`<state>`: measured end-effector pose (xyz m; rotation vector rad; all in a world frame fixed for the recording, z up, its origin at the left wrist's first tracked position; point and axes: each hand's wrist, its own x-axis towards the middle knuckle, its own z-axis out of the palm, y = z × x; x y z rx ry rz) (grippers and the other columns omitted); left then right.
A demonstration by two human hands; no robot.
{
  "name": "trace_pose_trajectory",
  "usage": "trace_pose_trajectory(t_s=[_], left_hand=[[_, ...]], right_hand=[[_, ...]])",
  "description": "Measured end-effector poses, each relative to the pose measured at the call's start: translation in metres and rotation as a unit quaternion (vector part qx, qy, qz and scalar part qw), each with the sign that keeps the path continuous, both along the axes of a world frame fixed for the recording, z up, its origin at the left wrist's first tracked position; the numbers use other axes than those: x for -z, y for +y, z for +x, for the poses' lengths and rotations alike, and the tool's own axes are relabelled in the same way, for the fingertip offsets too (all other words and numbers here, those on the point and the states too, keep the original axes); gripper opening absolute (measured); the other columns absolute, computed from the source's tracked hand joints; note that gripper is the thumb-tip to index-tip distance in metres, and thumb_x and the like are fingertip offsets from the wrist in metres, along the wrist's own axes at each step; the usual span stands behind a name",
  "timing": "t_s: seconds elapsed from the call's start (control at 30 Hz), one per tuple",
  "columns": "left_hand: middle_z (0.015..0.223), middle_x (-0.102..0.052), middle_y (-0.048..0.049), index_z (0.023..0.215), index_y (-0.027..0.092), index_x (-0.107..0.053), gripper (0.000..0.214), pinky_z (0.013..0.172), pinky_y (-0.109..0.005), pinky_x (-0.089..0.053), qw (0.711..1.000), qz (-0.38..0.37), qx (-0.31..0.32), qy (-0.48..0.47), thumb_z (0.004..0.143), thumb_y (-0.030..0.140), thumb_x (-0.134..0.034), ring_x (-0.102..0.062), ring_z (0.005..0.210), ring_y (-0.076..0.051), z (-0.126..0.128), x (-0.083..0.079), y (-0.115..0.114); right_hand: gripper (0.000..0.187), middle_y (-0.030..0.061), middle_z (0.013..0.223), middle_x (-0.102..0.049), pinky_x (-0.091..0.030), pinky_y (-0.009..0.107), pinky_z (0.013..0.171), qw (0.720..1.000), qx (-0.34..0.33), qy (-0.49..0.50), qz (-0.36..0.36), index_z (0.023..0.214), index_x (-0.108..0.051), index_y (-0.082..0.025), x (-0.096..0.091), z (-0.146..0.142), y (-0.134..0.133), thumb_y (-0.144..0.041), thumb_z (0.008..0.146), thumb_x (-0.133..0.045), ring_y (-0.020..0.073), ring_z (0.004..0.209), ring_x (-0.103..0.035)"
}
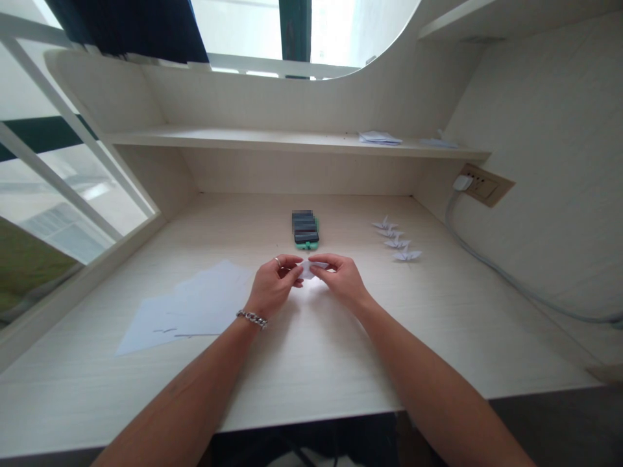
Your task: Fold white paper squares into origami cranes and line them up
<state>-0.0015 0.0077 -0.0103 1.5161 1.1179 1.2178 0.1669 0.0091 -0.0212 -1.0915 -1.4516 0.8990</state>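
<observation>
Both hands meet over the middle of the pale wooden desk (311,363). My left hand (273,285), with a ring and a chain bracelet, pinches the left side of a small folded white paper (307,270). My right hand (341,277) pinches its right side with thumb and fingers closed. The paper is held just above the desk top. Just behind the hands lies a phone in a green case (305,231).
Loose white sheets (195,305) lie on the desk to the left. Several small white paper cranes (396,241) stand in a row at the right. More folded paper (379,137) rests on the shelf. A wall socket (481,185) with a grey cable (506,275) is at right.
</observation>
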Motion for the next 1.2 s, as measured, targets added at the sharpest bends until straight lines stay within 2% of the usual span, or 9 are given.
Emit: trace_pose_trajectory(t_s=[0.2, 0.47, 0.6, 0.7, 0.77, 0.9, 1.0, 1.1, 1.2], left_hand=[[0.079, -0.071, -0.0068, 0.093, 0.011, -0.067, 0.036, 0.064, -0.032, -0.059, 1.0, 0.014, 0.002, 0.013, 0.069, 0.037, -0.076, -0.068, 0.064, -0.017, -0.0017, 0.0009, 0.0011], [0.076, -0.071, -0.0066, 0.09, 0.012, -0.069, 0.032, 0.063, -0.031, -0.057, 1.0, 0.01, -0.006, 0.013, 0.068, 0.035, -0.077, -0.067, 0.062, -0.017, -0.0015, 0.0004, 0.0011], [0.078, -0.07, -0.0056, 0.09, 0.011, -0.069, 0.034, 0.064, -0.029, -0.057, 0.998, -0.037, -0.011, -0.053, 0.065, 0.033, -0.079, -0.067, 0.063, -0.015, -0.0012, -0.0008, 0.0019], [0.074, -0.069, -0.0035, 0.091, 0.011, -0.069, 0.036, 0.065, -0.028, -0.056, 0.988, -0.093, -0.013, -0.124, 0.061, 0.029, -0.082, -0.066, 0.062, -0.013, -0.0023, -0.0013, 0.0037], [0.071, -0.069, -0.0034, 0.086, 0.01, -0.069, 0.035, 0.065, -0.026, -0.055, 0.98, -0.123, -0.008, -0.154, 0.058, 0.026, -0.083, -0.064, 0.061, -0.012, -0.003, -0.0015, 0.0047], [0.067, -0.067, -0.0041, 0.079, 0.009, -0.071, 0.031, 0.062, -0.025, -0.053, 0.977, -0.15, 0.012, -0.152, 0.059, 0.03, -0.083, -0.061, 0.06, -0.011, -0.0025, -0.0022, 0.005], [0.073, -0.069, -0.0069, 0.081, 0.01, -0.072, 0.034, 0.066, -0.028, -0.053, 0.99, -0.113, 0.003, -0.086, 0.066, 0.04, -0.078, -0.063, 0.066, -0.014, -0.0021, -0.0029, 0.0034], [0.084, -0.073, -0.009, 0.086, 0.012, -0.072, 0.034, 0.074, -0.031, -0.053, 0.999, -0.042, 0.009, -0.013, 0.065, 0.038, -0.08, -0.066, 0.077, -0.018, -0.0022, -0.0031, 0.0013], [0.084, -0.074, -0.0081, 0.088, 0.013, -0.073, 0.032, 0.072, -0.029, -0.053, 0.999, -0.018, 0.041, 0.005, 0.067, 0.036, -0.078, -0.067, 0.075, -0.018, -0.002, -0.0029, -0.0001]], right_hand=[[0.022, 0.0074, 0.096, -0.074, -0.053, 0.036, 0.086, 1.0, 0.001, 0.0, 0.005, 0.094, -0.074, -0.019, 0.0035, -0.0002, 0.001, -0.023, 0.073, -0.07, 0.0218, 0.091, -0.069], [0.021, 0.0067, 0.092, -0.075, -0.054, 0.035, 0.082, 1.0, 0.0, 0.007, 0.0, 0.092, -0.074, -0.018, 0.0014, -0.0007, 0.0005, -0.02, 0.072, -0.068, 0.0206, 0.085, -0.07], [0.023, 0.007, 0.093, -0.074, -0.055, 0.033, 0.078, 1.0, -0.004, 0.009, 0.005, 0.094, -0.074, -0.018, -0.003, -0.0001, -0.0024, -0.024, 0.072, -0.07, 0.0197, 0.083, -0.069], [0.031, 0.008, 0.106, -0.07, -0.056, 0.03, 0.072, 0.999, -0.044, -0.005, 0.02, 0.099, -0.073, -0.021, -0.006, 0.0001, -0.0061, -0.024, 0.068, -0.075, 0.0202, 0.089, -0.067], [0.028, 0.0078, 0.114, -0.066, -0.056, 0.028, 0.072, 0.997, -0.058, -0.031, 0.043, 0.096, -0.075, -0.023, -0.0053, -0.0004, -0.0072, -0.019, 0.068, -0.074, 0.0206, 0.098, -0.065], [0.014, 0.0073, 0.109, -0.068, -0.054, 0.029, 0.078, 0.995, -0.023, -0.059, 0.071, 0.086, -0.076, -0.024, -0.0008, -0.0007, -0.0048, -0.02, 0.076, -0.067, 0.0202, 0.102, -0.063], [0.012, 0.0068, 0.097, -0.072, -0.052, 0.031, 0.079, 0.997, -0.006, -0.054, 0.053, 0.086, -0.076, -0.022, -0.0002, 0.0012, -0.0023, -0.022, 0.078, -0.066, 0.0203, 0.093, -0.066], [0.012, 0.0051, 0.082, -0.074, -0.051, 0.032, 0.077, 0.998, -0.023, -0.047, 0.018, 0.084, -0.075, -0.02, -0.0015, 0.0025, -0.0014, -0.025, 0.078, -0.066, 0.0192, 0.08, -0.067], [0.014, 0.0052, 0.078, -0.073, -0.05, 0.03, 0.07, 0.999, -0.046, -0.004, -0.016, 0.082, -0.074, -0.017, -0.0018, 0.0015, -0.0008, -0.028, 0.074, -0.068, 0.0178, 0.073, -0.065]])
